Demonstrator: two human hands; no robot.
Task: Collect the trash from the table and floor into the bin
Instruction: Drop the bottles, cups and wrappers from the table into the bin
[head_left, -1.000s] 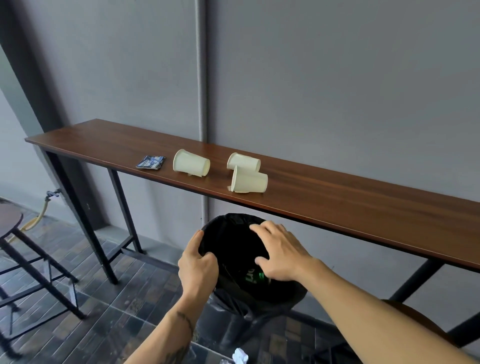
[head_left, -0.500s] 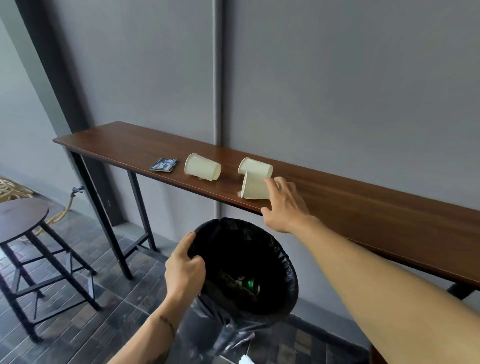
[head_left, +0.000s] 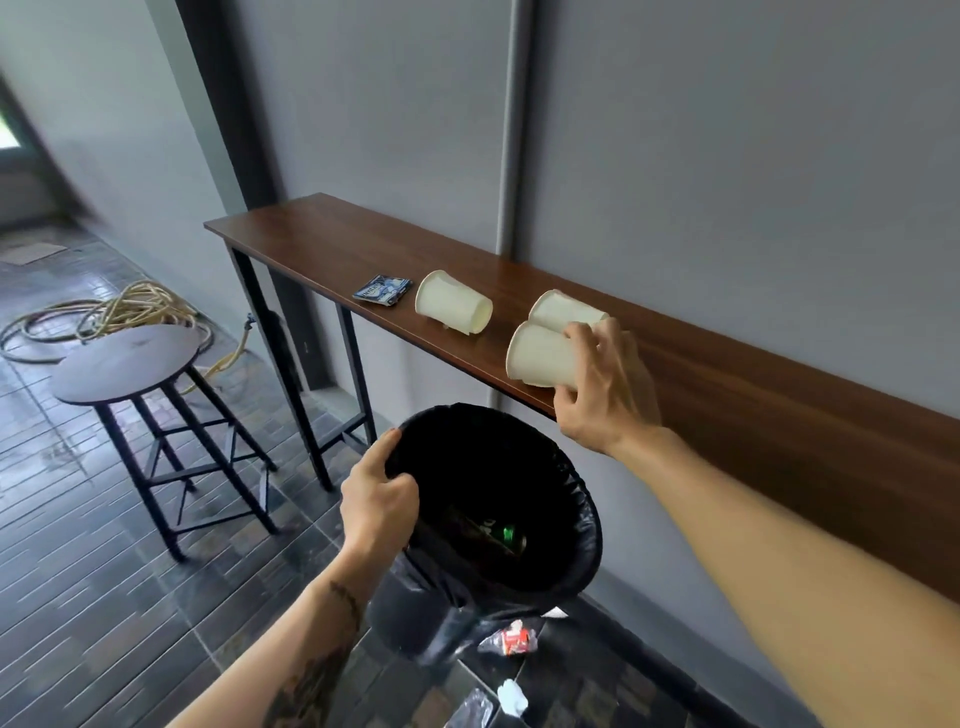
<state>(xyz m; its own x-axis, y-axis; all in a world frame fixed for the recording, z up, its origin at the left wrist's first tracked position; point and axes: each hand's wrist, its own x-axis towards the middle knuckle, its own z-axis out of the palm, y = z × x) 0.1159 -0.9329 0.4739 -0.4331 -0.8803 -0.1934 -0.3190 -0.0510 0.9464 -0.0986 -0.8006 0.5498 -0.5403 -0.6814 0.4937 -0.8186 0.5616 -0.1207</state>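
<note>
Dark wood forms the long, narrow bench (head_left: 753, 410) that runs along a grey wall, the largest thing in view. Below its front edge hangs a round bin (head_left: 584, 525) lined with a black bag, lifted off the floor by the left hand (head_left: 379, 499), whose fingers are curled tight over the near rim. Some rubbish already lies inside, including something green, though most of it is too dark to make out.

Three cream paper cups lie on their sides on the bench. The right hand (head_left: 602, 384) is wrapped around the nearest cup (head_left: 540, 356), fingers over its top and thumb beneath, at the bench edge just above the bin. A second cup (head_left: 563, 312) lies touching it behind, and a third cup (head_left: 452, 301) lies apart to the left. Just beside that one is a small blue wrapper (head_left: 382, 290).

On the tiled floor under the bin are a crumpled clear wrapper (head_left: 511, 640) with red print and a white paper ball (head_left: 511, 698).

The task looks early: every bench item and the floor litter remain to be binned.
</note>
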